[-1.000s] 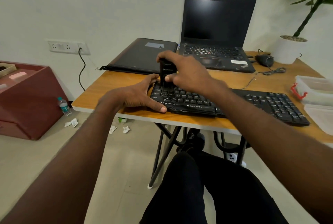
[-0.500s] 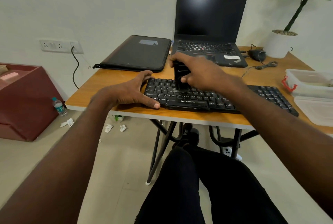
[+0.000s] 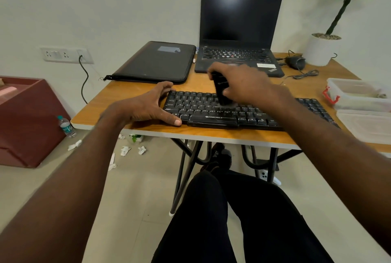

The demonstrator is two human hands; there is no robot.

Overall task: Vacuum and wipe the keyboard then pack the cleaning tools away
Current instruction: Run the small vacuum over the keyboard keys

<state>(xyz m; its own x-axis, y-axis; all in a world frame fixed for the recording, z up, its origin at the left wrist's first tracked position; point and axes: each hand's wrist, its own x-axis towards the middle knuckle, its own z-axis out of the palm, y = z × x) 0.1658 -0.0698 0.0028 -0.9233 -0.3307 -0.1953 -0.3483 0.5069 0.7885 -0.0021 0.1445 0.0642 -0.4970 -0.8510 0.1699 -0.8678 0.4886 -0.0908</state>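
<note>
Keyboard [image 3: 243, 112], black and full-sized, lies along the near edge of the wooden table [image 3: 135, 93], just in front of the open laptop [image 3: 239, 36], and the head camera looks straight down on both hands working at it. The right hand [image 3: 247, 85] has its fingers curled round a small black handheld vacuum [image 3: 220, 91], gripping it firmly from above; the vacuum stands nearly upright, tilted a little, with its lower end down on the keys about the middle rows, where the picture blurs. The left hand [image 3: 152, 106] is spread wide and holds nothing: its fingers reach round the keyboard's far left corner and its thumb lies straight along the near left edge, bracing the board. The keys are dark with pale legends, too small to read for the most part, though "Alt" and "Ctrl" can be made out on the bottom row. White lettering on the front lip below the space bar reads "ZEBRONICS". To the right sit 1 clear plastic box [image 3: 357, 95] with a red clip and its lid [image 3: 366, 125] lying beside it. A black zipped sleeve [image 3: 156, 61] rests left of the laptop.
</note>
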